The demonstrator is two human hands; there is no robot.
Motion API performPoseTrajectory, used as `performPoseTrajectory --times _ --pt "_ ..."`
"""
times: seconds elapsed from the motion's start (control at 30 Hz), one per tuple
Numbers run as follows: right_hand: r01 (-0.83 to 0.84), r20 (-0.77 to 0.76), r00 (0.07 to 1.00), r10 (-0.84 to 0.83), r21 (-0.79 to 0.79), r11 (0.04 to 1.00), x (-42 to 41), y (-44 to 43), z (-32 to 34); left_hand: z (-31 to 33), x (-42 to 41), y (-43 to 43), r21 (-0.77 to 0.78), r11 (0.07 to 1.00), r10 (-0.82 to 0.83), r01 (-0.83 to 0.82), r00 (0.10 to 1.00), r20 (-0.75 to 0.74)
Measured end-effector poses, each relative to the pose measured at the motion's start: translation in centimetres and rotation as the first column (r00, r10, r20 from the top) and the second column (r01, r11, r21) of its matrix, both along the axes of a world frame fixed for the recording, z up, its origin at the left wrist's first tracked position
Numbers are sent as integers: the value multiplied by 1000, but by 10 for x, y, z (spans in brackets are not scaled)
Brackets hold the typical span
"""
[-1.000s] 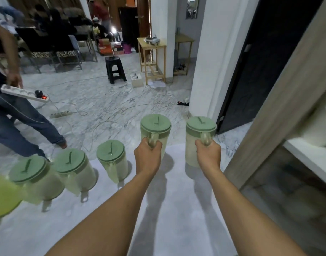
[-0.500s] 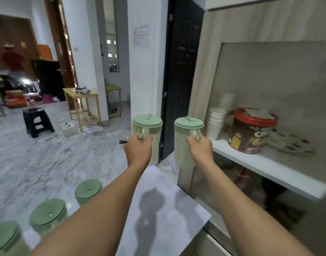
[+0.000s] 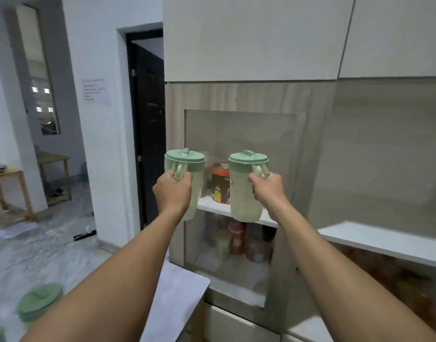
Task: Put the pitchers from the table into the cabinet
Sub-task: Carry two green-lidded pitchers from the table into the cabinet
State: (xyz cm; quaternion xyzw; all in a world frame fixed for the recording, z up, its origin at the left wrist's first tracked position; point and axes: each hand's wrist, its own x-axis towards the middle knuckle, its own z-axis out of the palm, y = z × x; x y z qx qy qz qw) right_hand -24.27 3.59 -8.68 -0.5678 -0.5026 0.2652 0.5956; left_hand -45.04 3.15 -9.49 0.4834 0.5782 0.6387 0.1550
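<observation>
I hold two translucent pitchers with pale green lids up in front of the cabinet. My left hand (image 3: 173, 191) grips the handle of the left pitcher (image 3: 196, 183). My right hand (image 3: 267, 188) grips the handle of the right pitcher (image 3: 243, 193). Both pitchers hang upright at the height of the cabinet's white shelf (image 3: 212, 206), the right one in front of its edge. The cabinet (image 3: 236, 99) has a wood-grain frame. Another green-lidded pitcher (image 3: 39, 302) stands on the table (image 3: 177, 287) at the lower left, partly hidden by my left arm.
A red-lidded brown tub (image 3: 220, 186) stands on the shelf between the two pitchers. Jars and bottles (image 3: 236, 240) fill the compartment below. A white counter (image 3: 385, 243) runs to the right. A dark doorway (image 3: 147, 124) lies left of the cabinet, a wooden table (image 3: 12, 178) further left.
Both hands have lifted their pitchers off the table and carried them right and up to the cabinet shelf. My view has swung from the table to the cabinet.
</observation>
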Motion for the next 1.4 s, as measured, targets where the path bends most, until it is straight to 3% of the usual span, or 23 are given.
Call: performPoseTrajectory --times 0.43,0.63,0.93,1.4 --pt "301 -2 954 -301 26 953 165 -169 4 22 176 -125 55 967 -252 250 967 34" --pt "421 -2 907 -421 16 907 229 -212 3 23 248 -152 59 908 -418 415 908 35" --pt "535 3 845 -535 31 844 302 -218 3 14 346 -132 51 837 -546 544 829 116" --pt "669 -54 743 -667 38 742 403 -149 14 21 462 -37 40 738 -673 673 732 102"
